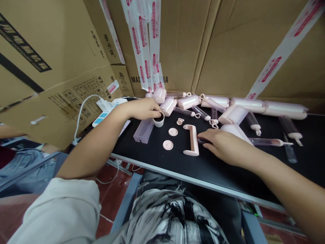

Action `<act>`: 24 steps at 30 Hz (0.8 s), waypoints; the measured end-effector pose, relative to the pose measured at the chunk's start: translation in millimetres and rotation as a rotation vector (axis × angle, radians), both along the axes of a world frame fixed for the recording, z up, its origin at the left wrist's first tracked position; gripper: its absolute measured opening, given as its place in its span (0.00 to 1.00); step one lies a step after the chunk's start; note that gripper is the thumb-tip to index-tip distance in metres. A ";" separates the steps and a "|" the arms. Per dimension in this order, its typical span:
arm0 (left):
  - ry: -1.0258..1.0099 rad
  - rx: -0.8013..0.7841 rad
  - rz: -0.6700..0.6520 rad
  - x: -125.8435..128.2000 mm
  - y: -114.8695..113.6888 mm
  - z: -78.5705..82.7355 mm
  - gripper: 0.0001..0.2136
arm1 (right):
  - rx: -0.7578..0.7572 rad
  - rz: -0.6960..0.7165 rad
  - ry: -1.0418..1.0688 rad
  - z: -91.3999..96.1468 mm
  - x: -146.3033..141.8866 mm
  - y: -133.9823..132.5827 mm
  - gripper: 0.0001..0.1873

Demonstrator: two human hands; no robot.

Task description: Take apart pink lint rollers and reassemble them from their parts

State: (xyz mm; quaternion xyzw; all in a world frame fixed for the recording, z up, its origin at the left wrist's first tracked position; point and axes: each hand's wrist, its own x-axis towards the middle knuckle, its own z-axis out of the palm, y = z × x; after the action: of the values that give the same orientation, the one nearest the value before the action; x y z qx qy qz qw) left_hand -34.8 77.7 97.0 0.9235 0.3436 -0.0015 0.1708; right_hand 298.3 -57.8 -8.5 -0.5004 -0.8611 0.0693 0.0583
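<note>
My left hand (142, 109) reaches in from the left, its fingers closed at the rim of a small pale cup (158, 122) with a dark inside. Under that wrist lies a clear, pale purple trough-shaped cover (144, 131). My right hand (220, 144) rests low over the table, its fingers closed on a dark see-through tube (202, 140), mostly hidden by the hand. Just left of it is a pink bracket-shaped frame (194, 140). Between the hands lie two pink round caps, one nearer (168, 145) and one farther (173, 131), and a small pink ring-topped piece (180, 121).
Along the back of the black table (157, 166) lie several pink cases (247, 105) and clear tubes with pink loop ends (290, 128). Cardboard walls (177, 44) stand behind and left. A power strip (101, 115) with a white cable is at the left.
</note>
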 end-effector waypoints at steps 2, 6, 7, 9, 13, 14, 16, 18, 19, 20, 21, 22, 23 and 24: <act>0.105 -0.048 0.066 3.8 11.4 2.4 0.14 | 0.011 0.010 0.006 -1.5 0.9 0.4 0.18; 0.183 -0.123 0.100 4.0 33.7 0.2 0.13 | 0.032 0.017 0.021 -3.2 4.3 0.1 0.18; 0.158 -0.147 0.090 1.6 37.8 -0.1 0.13 | 0.036 0.017 0.038 -2.5 5.9 -0.2 0.19; 0.074 -0.192 0.086 -5.1 41.9 2.1 0.16 | 0.047 0.021 0.100 0.8 10.1 -1.1 0.23; 0.030 -0.152 0.130 -10.2 24.9 18.6 0.21 | 0.107 -0.018 0.212 10.7 21.0 -2.6 0.26; 0.028 -0.087 0.146 -6.1 13.9 23.2 0.21 | 0.113 -0.031 0.208 12.8 23.7 -2.7 0.26; -0.050 0.139 0.173 10.7 -15.5 28.6 0.20 | 0.095 -0.039 0.166 15.5 28.9 -2.3 0.26; -0.123 0.355 0.121 36.4 -50.0 25.9 0.18 | 0.066 -0.051 0.113 16.5 34.6 -1.7 0.26; -0.104 0.385 0.026 50.8 -66.5 21.0 0.17 | 0.053 -0.068 0.090 16.6 37.7 -1.4 0.26; -0.054 0.375 -0.076 64.9 -80.8 14.2 0.17 | 0.045 -0.093 0.073 16.5 40.6 -1.2 0.26; 0.016 0.350 -0.170 77.8 -92.1 5.9 0.15 | 0.039 -0.119 0.059 16.4 42.9 -1.1 0.26; 0.075 0.340 -0.245 88.9 -99.8 -3.2 0.14 | 0.033 -0.139 0.051 16.0 44.2 -1.2 0.26; 0.118 0.344 -0.278 97.9 -103.9 -12.1 0.13 | 0.026 -0.142 0.048 15.5 43.8 -1.4 0.26; 0.141 0.349 -0.275 104.7 -104.8 -20.4 0.14 | 0.022 -0.132 0.052 14.6 41.4 -1.6 0.27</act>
State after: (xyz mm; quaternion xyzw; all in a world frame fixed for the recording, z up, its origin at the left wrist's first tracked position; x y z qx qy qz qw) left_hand 69.9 -27.1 76.6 0.9747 0.2208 -0.0299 -0.0179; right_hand 339.7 -59.4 6.2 -0.5532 -0.8252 0.0691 0.0905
